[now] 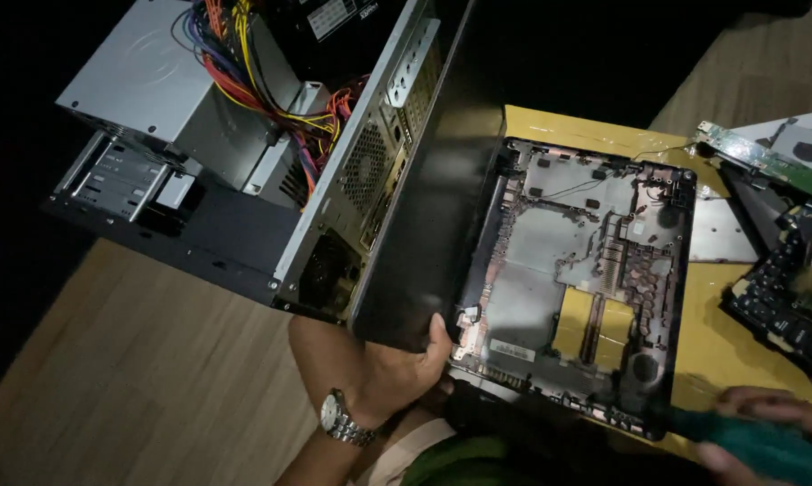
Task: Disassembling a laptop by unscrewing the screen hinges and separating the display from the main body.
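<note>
- Two hands in play, both low in the near part of the view, and the left hand (397, 364) is the busy one: fingers and thumb clamped on the near left corner of the laptop base shell (577, 279), thumb lying over its edge.
- On that wrist, a silver metal wristwatch (341, 420), dial turned toward the near left.
- Over at the near right corner, the right hand (766, 423) is closed around a dark teal handle (757, 445); what the handle belongs to I cannot tell, it blurs at the frame edge.
- Between the hands lies the shell itself, stripped out, black-rimmed, grey inside, vent grilles showing, resting on a yellow sheet (721, 346) that peeks through its openings.
- Just left of the shell and touching the gripping hand, a black side panel (433, 216) stands on edge, running far into the dark.
- Left again, an open desktop computer case (244, 153) lies tilted, with a grey power supply box (145, 81), a tangle of red, yellow and orange wires (262, 90) and empty drive bays (122, 175).
- Far right, a green circuit board (757, 157) sits beside a hard drive (806, 144), and nearer, a black laptop keyboard (784, 306) lies skewed on the yellow sheet.
- Under everything, a pale wooden floor (145, 378).
</note>
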